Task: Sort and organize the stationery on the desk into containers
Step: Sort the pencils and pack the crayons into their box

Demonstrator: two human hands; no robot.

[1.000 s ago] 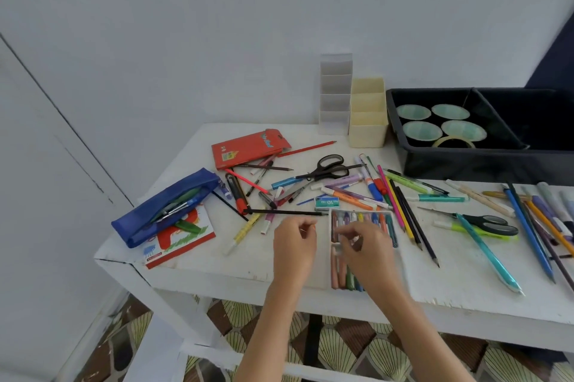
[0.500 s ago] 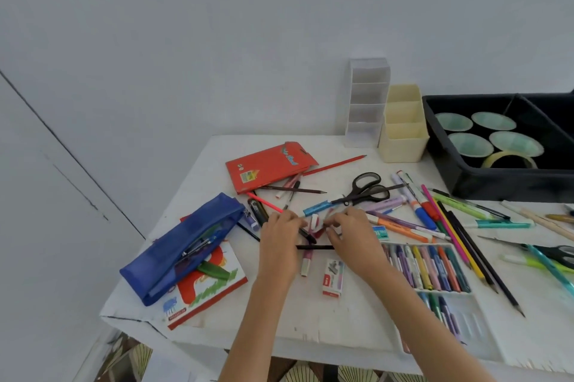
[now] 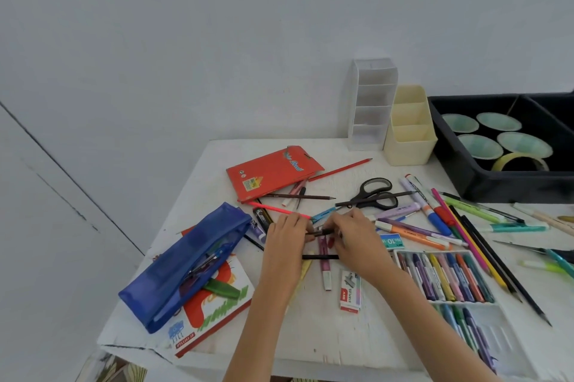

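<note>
Desk point(image 3: 326, 338): white, fills the lower half of the frame, strewn with pens and pencils.
Black tray point(image 3: 509, 189): upper right.
Blue pencil case point(image 3: 186, 263): lower left.
Cream holder point(image 3: 408, 145): just left of the tray.
Left hand point(image 3: 285, 245): centre, fingers curled, pinching the black pen's left end.
Right hand point(image 3: 357, 241): just right, pinching the other end.
Black pen point(image 3: 321, 231): short, level between both hands' fingertips.
</note>
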